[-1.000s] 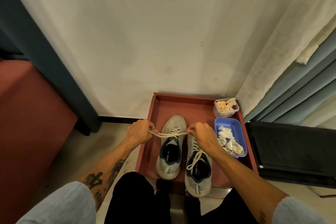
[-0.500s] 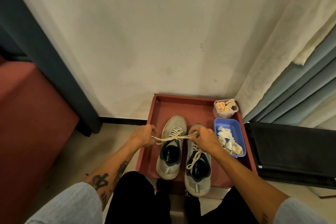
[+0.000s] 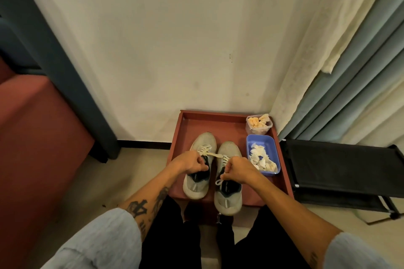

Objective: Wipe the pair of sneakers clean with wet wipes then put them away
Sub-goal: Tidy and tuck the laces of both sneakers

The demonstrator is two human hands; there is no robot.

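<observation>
Grey sneakers [image 3: 200,168], two; two tubs [image 3: 262,155]

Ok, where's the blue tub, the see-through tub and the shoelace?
blue tub [image 3: 271,142]: head view, bare far wall.
see-through tub [image 3: 269,125]: head view, right rim.
shoelace [image 3: 215,155]: head view, stretch between the hands.

Both hands were curled over the work, forearms reaching forward.

The left hand [image 3: 190,164] was closed in a loose fist, fingers pinched together, its tattooed forearm angled in from the lower left. The right hand [image 3: 238,170] was likewise closed, fingertips pinched downward, wrist bent, arm extended from the lower right.
</observation>
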